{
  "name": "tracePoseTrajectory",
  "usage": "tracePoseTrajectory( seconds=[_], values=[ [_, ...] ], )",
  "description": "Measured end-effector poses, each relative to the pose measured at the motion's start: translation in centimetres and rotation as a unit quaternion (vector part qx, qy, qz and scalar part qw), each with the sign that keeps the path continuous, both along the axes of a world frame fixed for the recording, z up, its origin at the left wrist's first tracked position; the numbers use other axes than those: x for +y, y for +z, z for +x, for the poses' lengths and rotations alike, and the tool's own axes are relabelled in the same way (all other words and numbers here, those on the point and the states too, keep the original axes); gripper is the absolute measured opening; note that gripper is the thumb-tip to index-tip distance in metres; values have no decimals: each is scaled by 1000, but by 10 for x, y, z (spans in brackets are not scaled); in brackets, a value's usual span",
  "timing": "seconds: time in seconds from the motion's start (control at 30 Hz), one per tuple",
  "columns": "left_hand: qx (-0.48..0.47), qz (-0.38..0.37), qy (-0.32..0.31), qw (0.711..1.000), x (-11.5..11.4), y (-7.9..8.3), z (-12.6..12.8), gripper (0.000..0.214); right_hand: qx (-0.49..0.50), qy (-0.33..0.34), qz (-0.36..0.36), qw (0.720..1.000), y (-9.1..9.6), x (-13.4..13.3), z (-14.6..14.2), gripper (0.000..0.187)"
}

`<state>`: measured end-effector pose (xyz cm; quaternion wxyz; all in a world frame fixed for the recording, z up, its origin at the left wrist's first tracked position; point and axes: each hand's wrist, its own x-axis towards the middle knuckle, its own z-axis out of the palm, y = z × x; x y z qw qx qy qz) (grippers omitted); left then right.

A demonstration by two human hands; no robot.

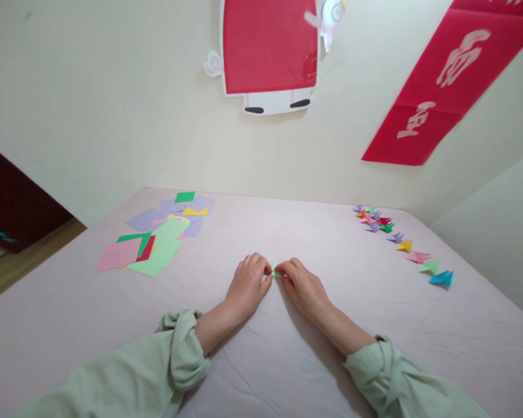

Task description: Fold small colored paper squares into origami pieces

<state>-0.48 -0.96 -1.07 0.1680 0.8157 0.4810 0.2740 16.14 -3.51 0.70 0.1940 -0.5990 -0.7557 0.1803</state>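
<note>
A small light green folded paper [276, 271] is held just above or on the tabletop, between my two hands. My left hand [250, 281] pinches its left edge with thumb and forefinger. From the other side, my right hand [303, 287] has its fingers closed on the paper. Most of the piece is hidden by the fingertips, so its folded shape cannot be made out.
Loose coloured paper sheets [157, 247] lie spread at the left of the covered table [261, 366]. Several small folded paper figures [419, 257] form a line along the right side. Behind the table rises a pale wall [126, 104] with a red banner [453, 81].
</note>
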Motion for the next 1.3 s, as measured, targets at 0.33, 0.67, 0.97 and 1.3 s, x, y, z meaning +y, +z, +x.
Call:
tracePoseTrajectory(
  seconds=[0.33, 0.67, 0.97, 1.3],
  values=[
    [31, 8, -13, 999, -3, 3, -1, 8, -18, -6, -1, 1000, 0, 0, -1, 24],
    [140, 49, -80, 986, -9, 4, -4, 19, -24, -6, -2, 1000, -1, 0, 0, 25],
    [177, 47, -93, 979, -20, 7, -11, 27, -33, -12, -1, 999, -1, -1, -2, 25],
    [272, 69, -97, 955, -25, 18, -5, 30, -138, -3, 29, 990, 0, -9, -6, 22]
  ],
)
